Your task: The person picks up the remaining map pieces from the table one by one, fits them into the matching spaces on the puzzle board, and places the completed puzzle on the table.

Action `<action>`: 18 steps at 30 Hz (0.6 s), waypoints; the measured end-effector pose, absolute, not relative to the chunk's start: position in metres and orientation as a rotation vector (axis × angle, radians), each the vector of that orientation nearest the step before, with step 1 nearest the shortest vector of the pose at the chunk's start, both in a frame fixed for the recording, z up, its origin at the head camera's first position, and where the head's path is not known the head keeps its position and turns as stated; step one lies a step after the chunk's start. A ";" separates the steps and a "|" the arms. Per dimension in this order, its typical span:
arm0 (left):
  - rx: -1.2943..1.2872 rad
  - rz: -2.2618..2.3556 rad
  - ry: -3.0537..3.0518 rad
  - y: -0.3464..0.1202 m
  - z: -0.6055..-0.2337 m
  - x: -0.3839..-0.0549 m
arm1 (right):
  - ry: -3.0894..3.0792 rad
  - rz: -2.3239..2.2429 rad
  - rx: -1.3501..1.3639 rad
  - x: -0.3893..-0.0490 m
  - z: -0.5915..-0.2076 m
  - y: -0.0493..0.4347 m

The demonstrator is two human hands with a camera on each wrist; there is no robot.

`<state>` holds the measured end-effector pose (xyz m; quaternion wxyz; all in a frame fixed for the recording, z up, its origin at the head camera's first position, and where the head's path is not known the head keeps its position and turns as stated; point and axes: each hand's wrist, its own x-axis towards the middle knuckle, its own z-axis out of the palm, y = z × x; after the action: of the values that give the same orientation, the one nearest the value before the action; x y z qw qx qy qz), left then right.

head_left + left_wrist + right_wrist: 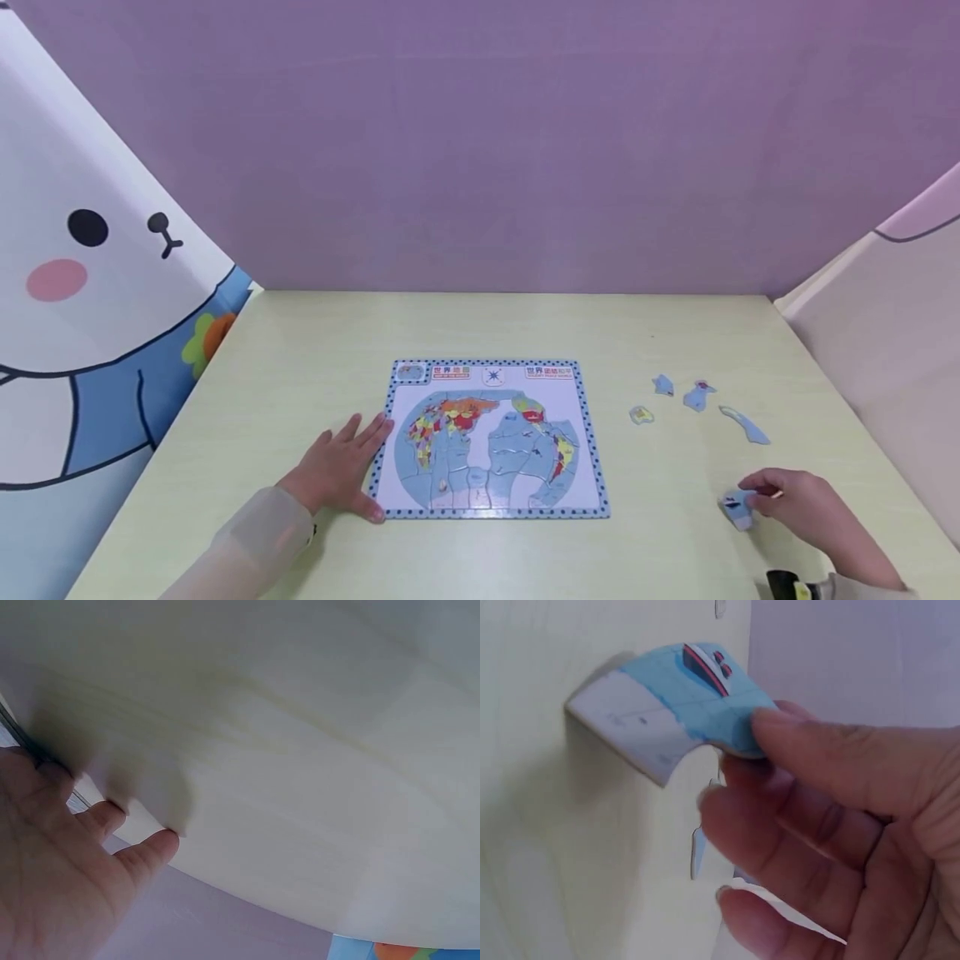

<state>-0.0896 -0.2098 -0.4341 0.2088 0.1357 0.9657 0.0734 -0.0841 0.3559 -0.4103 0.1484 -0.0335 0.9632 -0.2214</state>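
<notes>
A world map jigsaw puzzle (pixel 517 454) lies on the table in the head view, partly filled, with white gaps in its middle and lower right. My left hand (pixel 341 467) rests with spread fingers on the puzzle's left edge; the left wrist view shows its fingertips (pixel 161 844) against the tabletop. Off to the right, my right hand (pixel 798 504) pinches a puzzle piece (pixel 667 701) between thumb and fingers. That piece is light blue and white with a printed ship, and it is tilted near the table.
Several loose pieces lie right of the puzzle: a small blue one (pixel 663 384), a yellowish one (pixel 641 415), a blue one with a red tip (pixel 697 397) and a long curved one (pixel 745 425). A purple panel (pixel 510 167) stands behind the table (pixel 322 333).
</notes>
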 end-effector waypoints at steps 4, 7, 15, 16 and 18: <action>0.359 0.232 2.674 -0.210 -0.435 -0.089 | 2.780 -0.691 -0.058 -0.083 -0.408 0.351; 0.353 0.223 2.675 -0.211 -0.435 -0.088 | 2.773 -0.911 0.024 -0.080 -0.408 0.341; 0.382 0.215 2.692 -0.210 -0.432 -0.089 | 2.484 -1.697 0.315 -0.080 -0.417 0.314; 0.384 0.218 2.691 -0.209 -0.432 -0.089 | 2.459 -1.726 0.325 -0.081 -0.418 0.312; 0.387 0.220 2.690 -0.208 -0.432 -0.090 | 2.430 -1.757 0.339 -0.081 -0.420 0.309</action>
<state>-0.0896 -0.2085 -0.4316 0.2061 0.1388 0.9654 0.0789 -0.0810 0.3090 -0.4203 0.0619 0.1123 0.8036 -0.5812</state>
